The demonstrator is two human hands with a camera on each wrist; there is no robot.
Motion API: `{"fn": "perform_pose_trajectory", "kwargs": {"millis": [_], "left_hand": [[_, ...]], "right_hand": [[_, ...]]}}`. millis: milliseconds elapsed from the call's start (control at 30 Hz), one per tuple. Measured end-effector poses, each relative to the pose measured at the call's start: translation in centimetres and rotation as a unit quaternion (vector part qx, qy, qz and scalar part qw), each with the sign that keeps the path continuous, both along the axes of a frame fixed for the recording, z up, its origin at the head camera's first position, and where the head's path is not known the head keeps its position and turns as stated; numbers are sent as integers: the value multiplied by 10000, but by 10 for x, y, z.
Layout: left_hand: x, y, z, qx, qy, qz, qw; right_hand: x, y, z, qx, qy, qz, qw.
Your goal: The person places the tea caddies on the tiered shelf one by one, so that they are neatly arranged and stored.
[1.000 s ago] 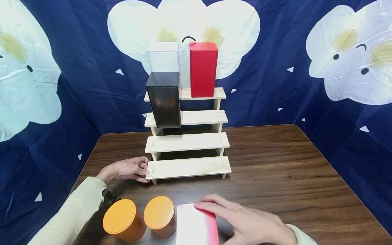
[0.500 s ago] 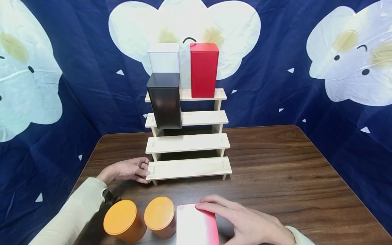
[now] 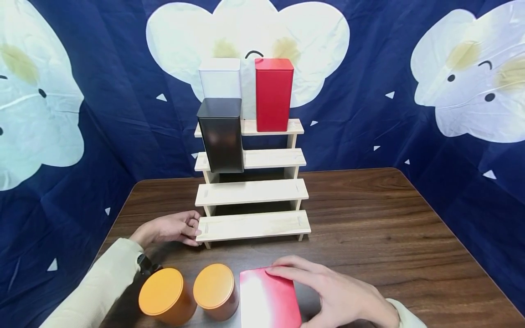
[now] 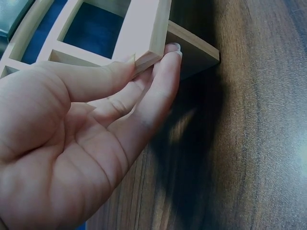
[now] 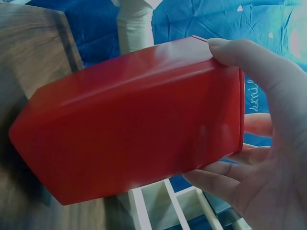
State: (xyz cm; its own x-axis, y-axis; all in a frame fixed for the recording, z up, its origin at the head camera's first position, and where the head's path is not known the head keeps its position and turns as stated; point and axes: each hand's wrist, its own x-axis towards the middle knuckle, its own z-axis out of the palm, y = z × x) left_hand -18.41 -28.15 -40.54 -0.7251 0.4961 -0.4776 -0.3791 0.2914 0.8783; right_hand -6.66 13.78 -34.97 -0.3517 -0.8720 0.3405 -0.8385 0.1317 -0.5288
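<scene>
Head view: the right hand (image 3: 332, 294), fingers spread box-wide, grips a glossy red rectangular box (image 3: 267, 298) before the stepped pale-wood rack (image 3: 253, 226) the left hand (image 3: 174, 227) pinches, seemingly a lifting step needing steady hold next.

Right hand (image 3: 334, 294) with held red tin (image 3: 268, 298): way open to its right, bare tabletop (image 3: 389, 228). On its left, inner orange canister (image 3: 215, 291) then outer orange canister (image 3: 168, 296) block. Ahead: narrow table strip, then wooden rack (image 3: 252, 225); lower two shelves passable, except left hand (image 3: 174, 228) at bottom shelf's left end. Farther ahead-left, black tin (image 3: 221, 136) obstructs, room right of it. Top: white tin (image 3: 220, 79), shelved red tin (image 3: 273, 95), gap between.
</scene>
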Motion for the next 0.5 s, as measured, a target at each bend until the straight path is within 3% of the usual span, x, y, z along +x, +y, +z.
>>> {"fn": "perform_pose_trajectory", "kwargs": {"millis": [133, 300, 500], "left_hand": [[0, 0, 1, 2, -2, 13, 10000], [0, 0, 0, -13, 0, 17, 10000], [0, 0, -3, -10, -2, 40, 10000]], "right_hand": [[-5, 1, 4, -203, 166, 82, 9996], [-8, 5, 12, -69, -9, -83, 9999], [-15, 9, 23, -186, 238, -167, 9994]]}}
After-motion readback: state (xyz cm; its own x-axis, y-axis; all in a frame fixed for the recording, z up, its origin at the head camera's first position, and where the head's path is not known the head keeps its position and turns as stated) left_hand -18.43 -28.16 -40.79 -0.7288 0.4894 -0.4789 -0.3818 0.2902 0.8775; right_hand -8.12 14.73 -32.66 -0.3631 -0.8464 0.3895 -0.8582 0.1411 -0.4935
